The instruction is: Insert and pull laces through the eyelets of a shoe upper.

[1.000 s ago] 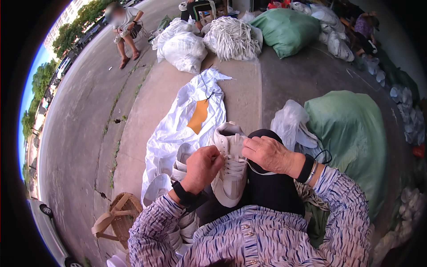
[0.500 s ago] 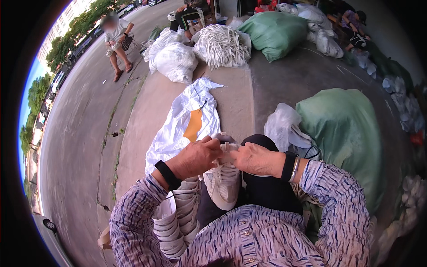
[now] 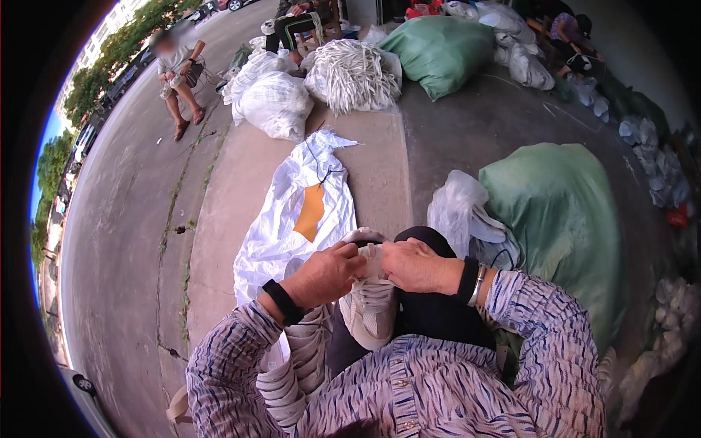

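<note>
A beige-white sneaker [image 3: 370, 310] lies on my lap with its toe toward me and its laces running across the front. My left hand [image 3: 327, 274] is closed at the left side of its upper opening, thumb and forefinger pinched together. On the other side, my right hand [image 3: 420, 264] pinches the sneaker's edge near the tongue. Whether a lace end is between the fingertips is too small to tell. Beside my left thigh stands a nested stack of pale shoes [image 3: 281, 390], partly under my left forearm.
A white sack [image 3: 281, 230] with an orange patch [image 3: 310, 213] lies ahead. At right bulges a large green sack [image 3: 555, 212] beside a clear plastic bag [image 3: 458, 204]. Farther off are a bundle of white laces [image 3: 350, 77], white bags [image 3: 274, 106] and seated people [image 3: 179, 80].
My hands stay at the sneaker's upper opening, the fingers shifting slightly and the tongue area showing more between them. The whole view has moved a little.
</note>
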A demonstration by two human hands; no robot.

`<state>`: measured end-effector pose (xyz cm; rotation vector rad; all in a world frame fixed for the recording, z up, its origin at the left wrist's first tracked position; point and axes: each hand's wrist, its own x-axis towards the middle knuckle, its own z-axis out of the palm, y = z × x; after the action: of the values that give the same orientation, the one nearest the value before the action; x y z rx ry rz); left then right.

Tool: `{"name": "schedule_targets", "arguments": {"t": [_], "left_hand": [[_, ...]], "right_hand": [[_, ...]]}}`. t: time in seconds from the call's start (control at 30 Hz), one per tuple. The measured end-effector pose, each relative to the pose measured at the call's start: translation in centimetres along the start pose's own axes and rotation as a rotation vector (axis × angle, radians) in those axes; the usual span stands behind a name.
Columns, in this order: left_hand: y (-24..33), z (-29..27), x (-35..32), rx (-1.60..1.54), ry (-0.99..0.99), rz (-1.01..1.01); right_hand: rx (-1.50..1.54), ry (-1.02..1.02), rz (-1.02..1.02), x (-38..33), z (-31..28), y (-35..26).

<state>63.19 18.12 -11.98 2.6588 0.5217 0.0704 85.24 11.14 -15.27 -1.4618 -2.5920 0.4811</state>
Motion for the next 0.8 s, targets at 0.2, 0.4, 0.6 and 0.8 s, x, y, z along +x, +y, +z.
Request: {"name": "schedule_targets", "arguments": {"t": [0.2,0.4,0.6,0.8], "left_hand": [[-0.4,0.3,0.7,-0.45,-0.009,-0.26],[2.5,2.7,2.3,0.135,0.224,-0.042],[1.9,4.1,2.8,-0.017,0.162,-0.105],[1.7,2.7,1.5,-0.167,0.064,-0.057]], "right_hand": [[0.666,0.259,0.18,1.2,-2.0,0.3],[1.778,0.266,0.184,1.5,-5.2,3.6],[0.248,-0.162,0.167,0.3,-4.5,1.8],[1.444,0.061,0.121,0.0,-9.9,3.0]]}}
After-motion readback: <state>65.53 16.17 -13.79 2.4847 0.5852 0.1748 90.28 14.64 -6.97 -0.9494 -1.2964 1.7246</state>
